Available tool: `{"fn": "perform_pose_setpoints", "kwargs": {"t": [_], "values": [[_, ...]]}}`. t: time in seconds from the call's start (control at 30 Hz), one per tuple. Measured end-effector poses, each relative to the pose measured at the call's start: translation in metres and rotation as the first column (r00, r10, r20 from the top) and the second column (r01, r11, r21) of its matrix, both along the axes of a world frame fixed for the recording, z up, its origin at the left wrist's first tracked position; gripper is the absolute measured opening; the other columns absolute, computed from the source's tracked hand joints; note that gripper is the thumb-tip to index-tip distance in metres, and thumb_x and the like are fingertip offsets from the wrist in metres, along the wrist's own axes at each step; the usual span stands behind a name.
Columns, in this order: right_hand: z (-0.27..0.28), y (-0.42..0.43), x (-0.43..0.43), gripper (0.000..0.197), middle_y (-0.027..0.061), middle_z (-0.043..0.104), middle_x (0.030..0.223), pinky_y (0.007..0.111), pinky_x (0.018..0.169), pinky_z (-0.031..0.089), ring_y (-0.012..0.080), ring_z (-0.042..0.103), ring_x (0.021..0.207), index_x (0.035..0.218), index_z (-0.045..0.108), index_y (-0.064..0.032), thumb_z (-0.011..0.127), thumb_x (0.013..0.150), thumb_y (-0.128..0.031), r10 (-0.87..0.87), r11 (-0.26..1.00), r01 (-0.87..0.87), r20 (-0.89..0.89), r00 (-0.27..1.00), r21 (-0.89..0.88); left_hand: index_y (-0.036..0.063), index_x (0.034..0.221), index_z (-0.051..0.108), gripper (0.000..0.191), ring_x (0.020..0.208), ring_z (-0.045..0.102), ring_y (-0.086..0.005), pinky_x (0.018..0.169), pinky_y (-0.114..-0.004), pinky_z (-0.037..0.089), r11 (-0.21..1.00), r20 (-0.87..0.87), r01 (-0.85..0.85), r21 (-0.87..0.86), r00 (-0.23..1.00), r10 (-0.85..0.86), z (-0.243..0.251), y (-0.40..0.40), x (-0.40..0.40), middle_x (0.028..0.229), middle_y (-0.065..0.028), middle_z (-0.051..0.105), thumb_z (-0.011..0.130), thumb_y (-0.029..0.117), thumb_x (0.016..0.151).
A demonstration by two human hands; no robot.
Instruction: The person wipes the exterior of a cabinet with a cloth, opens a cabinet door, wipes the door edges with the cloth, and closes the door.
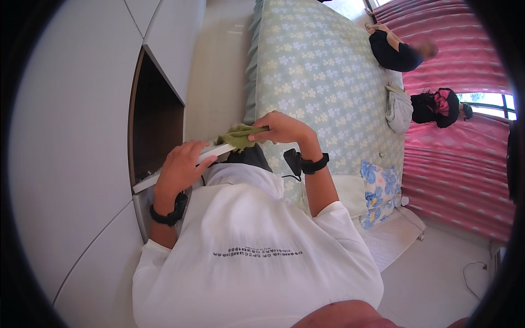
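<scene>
My right hand (pixel 281 127) pinches a crumpled green cloth (pixel 240 136) between thumb and fingers. The cloth hangs over the far end of a narrow white panel edge (pixel 221 151), part of an opened cabinet door or drawer. Around the same edge, nearer the cabinet, my left hand (pixel 180 168) has its fingers on one side and its thumb on the other. Beside it is the dark cabinet opening (pixel 158 119), with small things at its bottom that are too dim to name. Both wrists wear black straps with small devices.
White cabinet fronts (pixel 74 123) rise on the left. To the right lies a bed with a flowered cover (pixel 320 74), a blue-flowered pillow (pixel 379 192) and a folded pale cloth (pixel 398 110). A person (pixel 396 51) sits at its far side, near pink curtains (pixel 447 164) and a black-and-pink bag (pixel 437 107).
</scene>
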State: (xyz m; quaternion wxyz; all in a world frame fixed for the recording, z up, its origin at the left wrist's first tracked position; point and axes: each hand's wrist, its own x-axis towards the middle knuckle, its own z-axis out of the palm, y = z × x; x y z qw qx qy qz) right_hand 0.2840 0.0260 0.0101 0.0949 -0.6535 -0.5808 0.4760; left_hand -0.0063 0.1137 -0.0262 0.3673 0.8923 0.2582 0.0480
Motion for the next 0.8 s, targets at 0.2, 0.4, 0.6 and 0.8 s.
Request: {"fn": "perform_pose_setpoints", "kwargs": {"t": [0.2,0.4,0.6,0.8], "values": [[-0.003,0.022,-0.035,0.03,0.0154,0.067,0.078,0.043,0.066,0.048,0.0348,0.062,0.072,0.088,0.071,-0.0066,0.065,0.091,-0.036,0.256,0.944,-0.277,0.133,0.958,0.179,0.004,0.13,0.052,0.053,0.102,0.061,-0.0349,0.09,-0.043,0.049,0.998,0.017,-0.053,0.018,0.998,0.053,0.004,-0.003,0.004,0.115,-0.015,0.063,0.068,0.034,0.089],[-0.024,0.039,-0.096,0.03,0.0173,0.066,0.079,0.045,0.067,0.047,0.038,0.062,0.077,0.092,0.07,-0.0071,0.064,0.091,-0.036,0.334,0.923,-0.341,0.068,0.94,0.178,0.0095,0.148,0.032,0.088,0.114,0.059,-0.0339,0.097,-0.042,0.048,0.998,0.074,-0.034,-0.058,0.997,0.039,0.003,0.004,0.004,0.13,-0.0128,0.059,0.079,0.035,0.078],[-0.021,0.024,-0.005,0.024,0.017,0.066,0.077,0.039,0.064,0.048,0.0336,0.062,0.069,0.098,0.073,-0.0047,0.072,0.088,-0.027,0.228,0.959,-0.208,-0.091,0.969,0.191,0.014,0.142,0.047,0.069,0.11,0.06,-0.0344,0.093,-0.042,0.049,1.0,0.013,0.021,-0.002,1.0,-0.021,-0.003,0.005,-0.001,0.124,-0.0139,0.062,0.076,0.031,0.082],[-0.015,0.011,0.035,0.023,0.0166,0.067,0.075,0.035,0.062,0.049,0.0291,0.062,0.063,0.097,0.074,-0.0015,0.078,0.083,-0.02,-0.036,0.999,0.03,-0.147,0.988,-0.04,0.0121,0.132,0.057,0.051,0.097,0.061,-0.0332,0.089,-0.042,0.049,0.999,-0.005,0.016,0.039,1.0,-0.016,0.003,0.001,0.004,0.108,-0.0127,0.064,0.072,0.023,0.083]]}}
